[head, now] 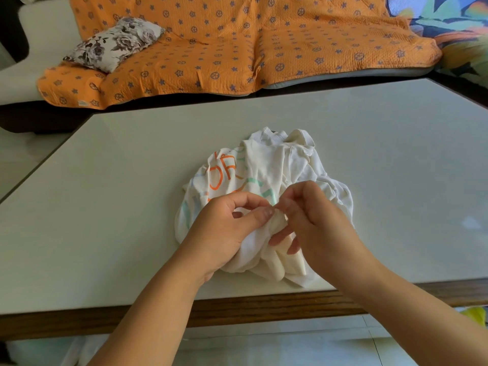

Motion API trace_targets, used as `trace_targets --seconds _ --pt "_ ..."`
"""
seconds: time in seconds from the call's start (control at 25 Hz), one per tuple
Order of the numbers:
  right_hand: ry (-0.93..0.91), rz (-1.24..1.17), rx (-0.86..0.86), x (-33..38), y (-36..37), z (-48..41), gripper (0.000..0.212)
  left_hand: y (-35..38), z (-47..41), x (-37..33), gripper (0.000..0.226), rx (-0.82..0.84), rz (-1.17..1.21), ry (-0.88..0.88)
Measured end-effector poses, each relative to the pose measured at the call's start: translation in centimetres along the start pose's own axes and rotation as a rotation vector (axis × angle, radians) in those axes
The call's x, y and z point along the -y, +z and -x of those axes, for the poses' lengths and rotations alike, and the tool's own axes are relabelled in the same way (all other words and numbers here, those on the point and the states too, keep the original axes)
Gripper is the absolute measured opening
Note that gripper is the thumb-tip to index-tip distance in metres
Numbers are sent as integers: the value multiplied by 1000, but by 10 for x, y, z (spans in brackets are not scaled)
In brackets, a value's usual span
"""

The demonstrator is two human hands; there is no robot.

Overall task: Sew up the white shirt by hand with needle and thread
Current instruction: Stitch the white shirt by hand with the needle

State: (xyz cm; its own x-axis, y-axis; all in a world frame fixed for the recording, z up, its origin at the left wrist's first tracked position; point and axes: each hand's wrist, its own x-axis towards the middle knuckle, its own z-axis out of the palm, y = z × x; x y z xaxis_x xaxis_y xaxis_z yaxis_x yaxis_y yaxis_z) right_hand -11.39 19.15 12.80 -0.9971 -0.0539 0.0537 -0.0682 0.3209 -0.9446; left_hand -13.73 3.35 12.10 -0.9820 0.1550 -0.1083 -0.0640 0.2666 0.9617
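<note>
A crumpled white shirt with orange and mint-green lettering lies bunched on the pale table near its front edge. My left hand grips a raised fold of the shirt's near part between thumb and curled fingers. My right hand meets it from the right, thumb and forefinger pinched together at the top of that same fold, its other fingers spread under the cloth. Whatever the pinch holds is too small to make out; I see neither needle nor thread.
The table has a dark wooden front edge. Behind it stands a sofa under an orange patterned cover, with a floral cushion at the left. Pale floor tiles show below the table edge.
</note>
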Motion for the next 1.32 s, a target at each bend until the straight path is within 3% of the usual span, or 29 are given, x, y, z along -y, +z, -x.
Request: trace_targets --seconds 0.08,0.24,0.32,0.44,0.56,0.84,1.08,1.2,1.32 --pt "8 -28 -79 1 -6 -7 13 -3 -1 2 5 -18 18 7" --pt "257 -781 -34 5 -25 -25 15 -8 -1 3 4 35 268 -17" --pt "353 -1013 18 5 -36 -30 13 -9 -1 3 3 58 335 -38" --pt "436 -1208 81 5 -47 -34 16 -8 -1 1 6 80 355 -46" --pt "445 -1322 29 3 -56 -37 20 -8 0 1 6 90 336 -49" --pt "270 -1063 -187 -12 -64 -45 20 -10 -1 2 3 108 360 -62" --pt "191 -392 -516 -29 -71 -52 12 -13 -1 2 6 112 363 -55" --pt "190 12 -519 -35 -72 -52 7 -13 0 2 6 122 363 -50" --pt "181 217 -437 -39 -71 -51 9 -15 0 2 6 130 373 -52"
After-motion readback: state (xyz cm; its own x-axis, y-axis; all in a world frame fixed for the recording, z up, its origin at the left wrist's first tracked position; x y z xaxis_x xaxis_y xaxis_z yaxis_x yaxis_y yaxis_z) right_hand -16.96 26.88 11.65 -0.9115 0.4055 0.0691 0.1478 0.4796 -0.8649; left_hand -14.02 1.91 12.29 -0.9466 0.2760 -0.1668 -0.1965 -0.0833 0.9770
